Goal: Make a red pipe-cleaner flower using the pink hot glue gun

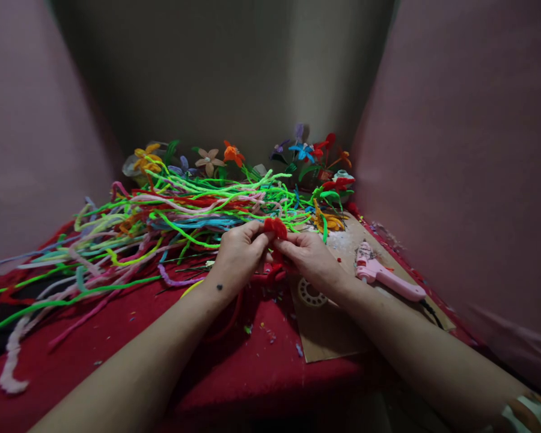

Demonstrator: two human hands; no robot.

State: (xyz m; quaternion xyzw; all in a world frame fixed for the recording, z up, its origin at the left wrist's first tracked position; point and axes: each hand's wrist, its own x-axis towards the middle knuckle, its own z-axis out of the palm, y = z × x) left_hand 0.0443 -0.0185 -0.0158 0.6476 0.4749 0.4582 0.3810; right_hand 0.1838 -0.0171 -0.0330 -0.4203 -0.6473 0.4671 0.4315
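Between my two hands is a small red fuzzy piece, bent from pipe cleaner (276, 227), raised over the front of the table. My left hand (238, 252) pinches it from the left with thumb and forefinger. From the right, the fingertips of my right hand (313, 258) are closed on it too. More red pipe cleaner (277, 272) shows just below the fingers; whether it joins the held piece I cannot tell. Behind my hands lies a big loose heap of coloured pipe cleaners (198, 207), mostly green, pink, red and blue.
A pink glue gun (388, 278) rests on a cardboard sheet (329, 337) at the right, beside a pale roll with holes (312, 293). Finished pipe-cleaner flowers (210, 161) stand along the back. Scraps dot the red cloth (234, 379). Pink fabric (460, 150) hangs on both sides.
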